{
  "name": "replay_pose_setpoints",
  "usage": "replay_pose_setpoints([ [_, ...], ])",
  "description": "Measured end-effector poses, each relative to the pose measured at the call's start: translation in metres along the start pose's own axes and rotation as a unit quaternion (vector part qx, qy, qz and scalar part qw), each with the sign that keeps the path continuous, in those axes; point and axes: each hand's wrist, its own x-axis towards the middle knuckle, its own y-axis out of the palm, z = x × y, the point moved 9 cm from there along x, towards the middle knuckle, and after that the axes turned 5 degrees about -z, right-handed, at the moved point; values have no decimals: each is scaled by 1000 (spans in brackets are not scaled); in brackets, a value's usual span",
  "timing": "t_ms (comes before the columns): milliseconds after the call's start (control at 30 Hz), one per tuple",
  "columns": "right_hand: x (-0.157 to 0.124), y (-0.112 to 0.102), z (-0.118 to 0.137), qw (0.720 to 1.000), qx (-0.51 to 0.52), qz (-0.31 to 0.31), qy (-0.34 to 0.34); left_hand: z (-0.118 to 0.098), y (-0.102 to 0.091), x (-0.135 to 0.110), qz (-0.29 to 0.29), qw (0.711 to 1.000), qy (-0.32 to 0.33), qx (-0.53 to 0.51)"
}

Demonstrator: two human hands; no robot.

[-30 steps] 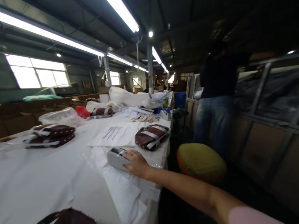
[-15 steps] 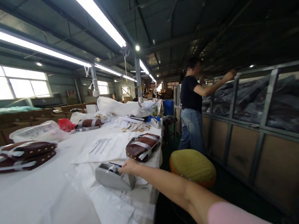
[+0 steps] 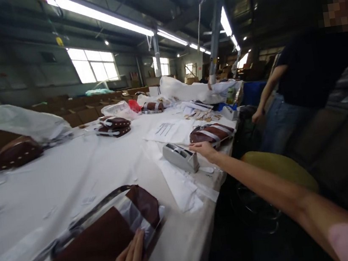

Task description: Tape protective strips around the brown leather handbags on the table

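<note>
A brown handbag (image 3: pixel 90 252) with a studded strap lies at the near edge of the table, a band of white wrapping (image 3: pixel 130 215) around one end. My left hand (image 3: pixel 130 260) rests on the bag with its fingers flat against that wrapping. Further off stands a grey tape dispenser (image 3: pixel 180 157). My right hand (image 3: pixel 204 148) is stretched out to the dispenser's right side, fingers closed in a pinch. Whatever is between those fingertips is too small to make out.
Another wrapped brown bag (image 3: pixel 211 133) lies just beyond my right hand. Stacked bags (image 3: pixel 114 125) sit further left on the white-covered table (image 3: pixel 101 161). On the right, a co-worker (image 3: pixel 310 74) stands beside a padded green stool (image 3: pixel 278 172).
The view has swung left and down, bringing my left hand and the near handbag into sight. My right hand remains by the tape dispenser. The co-worker's raised arm has come down.
</note>
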Motion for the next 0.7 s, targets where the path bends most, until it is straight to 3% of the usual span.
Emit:
replay_pose_setpoints([
  [67, -8, -15, -6, 999, 39, -8, 8, 1, -2, 2, 5, 998, -50, 21],
  [200, -29, -37, -28, 996, 77, 2, 54, -5, -3, 3, 10, 997, -61, 43],
  [400, -49, -43, -72, 992, 67, 35, 97, -5, -4, 1, 14, 995, -75, 68],
  [567, -35, -37, -96, 999, -1, 20, 45, -6, -5, 1, 10, 994, -84, 76],
  [700, -25, -47, -87, 994, -96, 13, -49, -6, -7, 2, 7, 993, -95, 76],
])
